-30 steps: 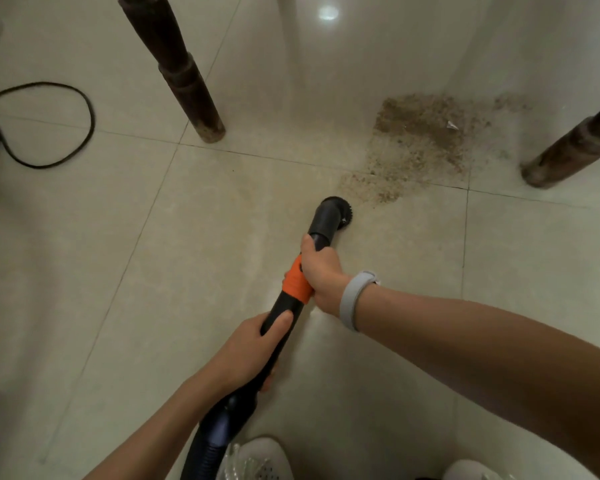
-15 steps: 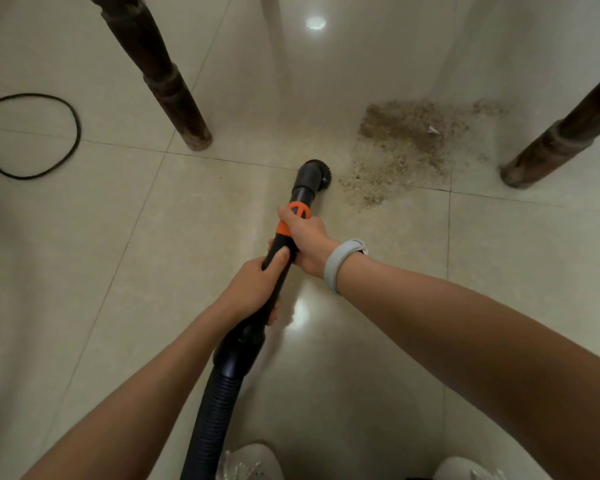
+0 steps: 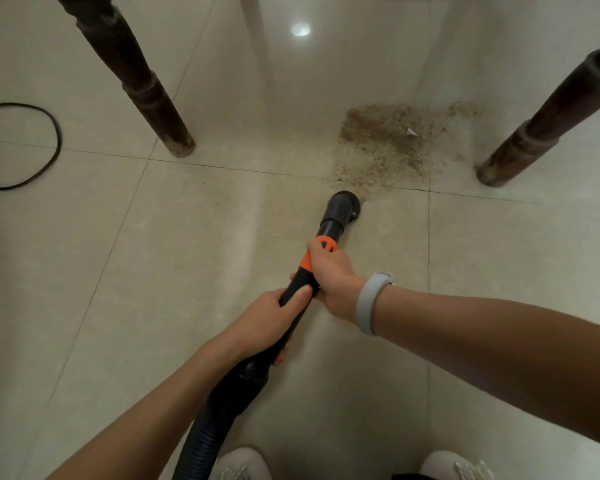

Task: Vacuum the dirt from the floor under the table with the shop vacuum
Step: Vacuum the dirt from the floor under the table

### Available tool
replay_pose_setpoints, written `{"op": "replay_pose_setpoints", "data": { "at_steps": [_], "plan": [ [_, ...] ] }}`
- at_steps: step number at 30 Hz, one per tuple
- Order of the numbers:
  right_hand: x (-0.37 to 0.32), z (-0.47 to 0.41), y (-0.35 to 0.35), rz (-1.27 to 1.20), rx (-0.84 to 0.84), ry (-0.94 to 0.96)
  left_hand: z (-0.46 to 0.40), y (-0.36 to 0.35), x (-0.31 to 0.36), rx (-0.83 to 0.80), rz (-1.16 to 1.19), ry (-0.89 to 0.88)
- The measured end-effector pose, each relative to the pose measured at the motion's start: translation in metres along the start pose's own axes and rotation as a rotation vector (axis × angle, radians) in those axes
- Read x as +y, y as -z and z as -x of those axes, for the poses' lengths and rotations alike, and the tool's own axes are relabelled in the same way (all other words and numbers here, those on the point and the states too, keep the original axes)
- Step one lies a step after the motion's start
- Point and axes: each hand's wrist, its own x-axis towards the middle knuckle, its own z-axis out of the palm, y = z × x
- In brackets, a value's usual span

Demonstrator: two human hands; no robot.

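Note:
A patch of brown dirt [image 3: 385, 143] lies on the pale tiled floor between two dark wooden table legs. The black vacuum wand with an orange collar ends in a round brush nozzle [image 3: 343, 206], which sits at the near edge of the dirt. My right hand [image 3: 329, 271], with a grey wristband, grips the wand at the orange collar. My left hand [image 3: 267, 323] grips the black wand just behind it. The ribbed black hose [image 3: 205, 434] runs down toward the bottom of the frame.
One table leg [image 3: 146, 84] stands at the upper left and another [image 3: 541, 123] at the right. A black power cord [image 3: 45, 147] loops on the floor at the far left. The toes of my white shoes [image 3: 239, 465] show at the bottom edge.
The nozzle has moved right to the near edge of the dirt. Both hands keep their grip on the wand. The near fringe of dirt looks thinner.

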Motion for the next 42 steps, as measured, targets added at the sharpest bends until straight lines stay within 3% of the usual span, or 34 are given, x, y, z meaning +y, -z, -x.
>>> {"op": "replay_pose_setpoints", "data": {
  "at_steps": [8, 15, 25, 32, 42],
  "plan": [
    [0.000, -0.003, 0.041, -0.166, 0.102, 0.053, -0.020, -0.026, 0.018, -0.067, -0.154, -0.051],
    [-0.004, -0.014, 0.034, -0.211, 0.018, 0.052, -0.027, -0.027, 0.011, 0.118, -0.254, -0.065],
    [-0.021, -0.019, -0.019, -0.019, -0.173, 0.043, -0.032, 0.002, -0.010, 0.354, -0.102, -0.032],
    [-0.021, -0.024, -0.014, 0.033, -0.174, 0.047, -0.036, 0.003, -0.010, 0.276, -0.059, -0.060],
    [-0.019, -0.026, 0.042, -0.059, -0.047, 0.011, -0.045, -0.033, 0.010, 0.128, -0.145, -0.093]
  ]
}}
